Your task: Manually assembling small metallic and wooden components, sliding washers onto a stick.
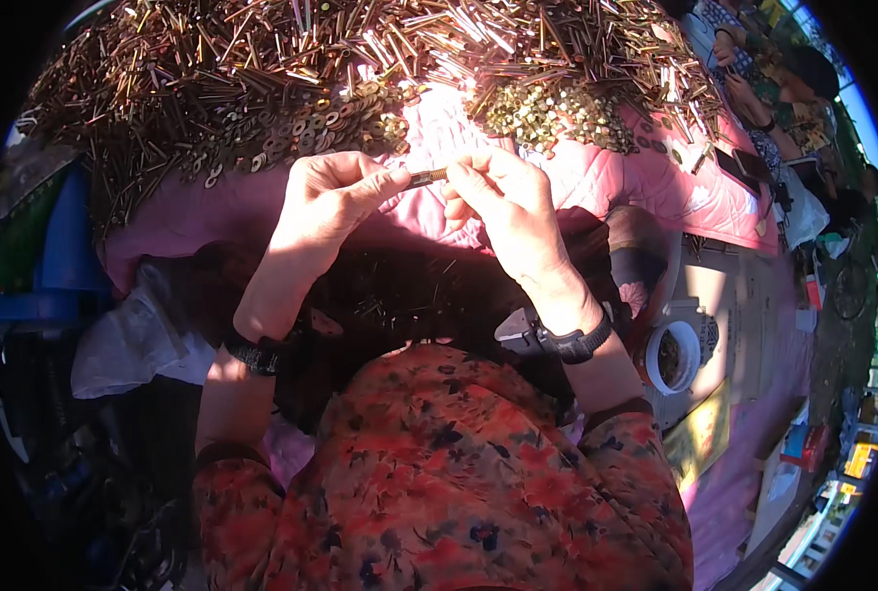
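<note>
Over the near edge of a pink quilted cloth, a short threaded metal bolt lies level between my two hands. My left hand pinches its left end with thumb and fingers. The right end sits between the thumb and fingertips of my right hand. Just beyond them are loose washers on the left and a heap of small brass-coloured nuts on the right. A large pile of slim metal rods or bolts spreads across the far side.
Two dark flat objects lie at the cloth's right end. A white bucket stands below, on my right. To the left are a clear plastic bag and a blue plastic object. Other people sit at the far right.
</note>
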`<action>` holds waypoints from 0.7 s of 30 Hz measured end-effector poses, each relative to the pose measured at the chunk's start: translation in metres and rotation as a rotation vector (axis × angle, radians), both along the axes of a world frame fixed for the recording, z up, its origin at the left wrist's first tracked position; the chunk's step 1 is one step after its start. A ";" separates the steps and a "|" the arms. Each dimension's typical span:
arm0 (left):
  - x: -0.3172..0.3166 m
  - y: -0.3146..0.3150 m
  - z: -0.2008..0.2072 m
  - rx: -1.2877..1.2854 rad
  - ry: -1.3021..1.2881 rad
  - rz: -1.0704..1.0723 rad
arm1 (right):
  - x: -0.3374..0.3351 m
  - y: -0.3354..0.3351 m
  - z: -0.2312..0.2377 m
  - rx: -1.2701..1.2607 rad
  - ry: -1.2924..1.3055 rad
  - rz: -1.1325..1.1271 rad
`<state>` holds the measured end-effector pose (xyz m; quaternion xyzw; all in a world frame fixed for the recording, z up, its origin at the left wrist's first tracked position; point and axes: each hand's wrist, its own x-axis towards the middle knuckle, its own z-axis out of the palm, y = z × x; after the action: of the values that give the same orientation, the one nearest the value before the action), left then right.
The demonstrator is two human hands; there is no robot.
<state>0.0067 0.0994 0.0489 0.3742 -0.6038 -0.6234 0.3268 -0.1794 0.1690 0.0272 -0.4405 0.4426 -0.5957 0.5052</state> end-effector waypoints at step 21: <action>0.014 -0.040 -0.040 0.101 0.097 -0.026 | 0.015 -0.043 -0.011 0.108 0.321 -0.022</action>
<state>0.0206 0.0597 0.0092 0.3518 -0.5596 -0.6747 0.3285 -0.1641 0.1264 0.0165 -0.4974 0.5539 -0.4983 0.4443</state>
